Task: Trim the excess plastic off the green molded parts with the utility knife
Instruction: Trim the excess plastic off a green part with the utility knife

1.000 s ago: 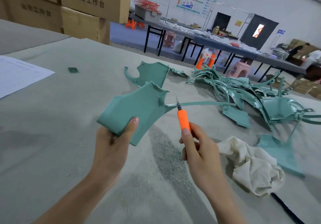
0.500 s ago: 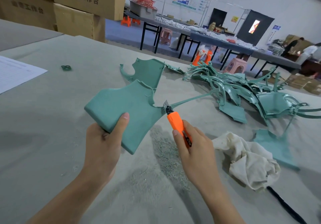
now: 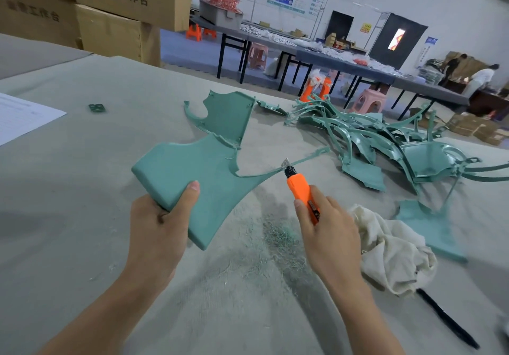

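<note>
My left hand (image 3: 159, 228) grips a flat green molded part (image 3: 198, 173) by its lower left corner, thumb on top, and holds it above the table. A thin green strip (image 3: 305, 158) runs from the part's right tip toward the right. My right hand (image 3: 327, 233) grips an orange utility knife (image 3: 300, 189). Its short blade (image 3: 286, 163) touches the spot where the strip joins the part.
Another green part (image 3: 228, 116) lies just behind the held one. A tangled heap of green parts (image 3: 385, 145) fills the right of the grey cloth-covered table (image 3: 68, 189). A white rag (image 3: 391, 247), green shavings (image 3: 278, 233), a black pen (image 3: 446, 319) and a paper sheet (image 3: 19, 118) lie around.
The knife has tilted from upright to leaning left, its blade now at the part's right tip. The strip's far end has lifted. My left hand has shifted the part slightly left.
</note>
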`<state>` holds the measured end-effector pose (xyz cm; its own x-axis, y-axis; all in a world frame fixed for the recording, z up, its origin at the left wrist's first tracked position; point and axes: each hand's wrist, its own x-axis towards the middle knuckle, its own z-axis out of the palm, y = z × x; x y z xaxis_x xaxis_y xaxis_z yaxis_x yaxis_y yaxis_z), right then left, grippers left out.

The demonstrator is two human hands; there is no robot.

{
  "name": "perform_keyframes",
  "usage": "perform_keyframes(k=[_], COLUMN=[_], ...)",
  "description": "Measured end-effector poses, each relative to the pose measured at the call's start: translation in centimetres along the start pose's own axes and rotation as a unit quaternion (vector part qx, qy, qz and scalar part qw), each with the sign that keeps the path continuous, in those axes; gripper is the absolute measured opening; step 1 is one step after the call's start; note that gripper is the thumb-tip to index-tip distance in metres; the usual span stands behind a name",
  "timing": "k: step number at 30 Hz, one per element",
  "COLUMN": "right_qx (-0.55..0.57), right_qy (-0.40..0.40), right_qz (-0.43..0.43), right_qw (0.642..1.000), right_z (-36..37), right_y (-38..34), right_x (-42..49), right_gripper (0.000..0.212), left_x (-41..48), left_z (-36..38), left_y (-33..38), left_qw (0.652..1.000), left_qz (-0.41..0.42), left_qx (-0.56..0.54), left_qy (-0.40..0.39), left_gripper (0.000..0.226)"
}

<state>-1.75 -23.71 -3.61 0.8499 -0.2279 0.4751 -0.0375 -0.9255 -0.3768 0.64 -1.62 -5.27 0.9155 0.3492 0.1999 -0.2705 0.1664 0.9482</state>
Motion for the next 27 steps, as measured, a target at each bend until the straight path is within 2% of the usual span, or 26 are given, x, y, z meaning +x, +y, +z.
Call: perform_keyframes(k=[6, 11, 15, 18, 20, 24, 27], right_qx=[-0.048, -0.08, -0.072, -0.07, -0.067, 0.012, -0.052], right_qy=[0.026, 0.091, 0.116, 0.101, 0.096, 0.087, 0.023], right_qz=[0.025, 0.016, -0.007, -0.04, -0.062, 0.03, 0.076], right_qw=[0.998, 0.993, 0.991, 0.992, 0.991, 0.996, 0.996], right_z=[-0.2, -0.2, -0.3, -0.4, -0.5, -0.6, -0.5], right_y=[1.1, 1.2, 1.2, 1.5, 1.7, 3.4, 5.1], right_x=[0.5, 0.5, 0.5, 0.3, 0.1, 0.6, 0.9], right_gripper=[0.04, 0.035, 0.036, 0.042, 0.042, 0.022, 0.031], left_x=[0.3, 0.7, 1.0, 1.1, 1.0, 0.9, 0.8], left_z=[-0.3, -0.5, -0.7, -0.8, -0.8, -0.6, -0.6], left_y=[-0.7, -1.0, -1.1, -0.9, -0.6, 0.1, 0.4], left_qw=[0.999, 0.996, 0.995, 0.993, 0.991, 0.988, 0.988], left_qz=[0.005, 0.005, -0.001, 0.026, 0.037, 0.041, 0.041], left_qx=[0.05, 0.084, 0.08, 0.101, 0.117, 0.126, 0.131], left_qy=[0.012, 0.03, 0.052, 0.056, 0.061, 0.072, 0.069], left_gripper=[0.03, 0.024, 0.032, 0.055, 0.054, 0.051, 0.051])
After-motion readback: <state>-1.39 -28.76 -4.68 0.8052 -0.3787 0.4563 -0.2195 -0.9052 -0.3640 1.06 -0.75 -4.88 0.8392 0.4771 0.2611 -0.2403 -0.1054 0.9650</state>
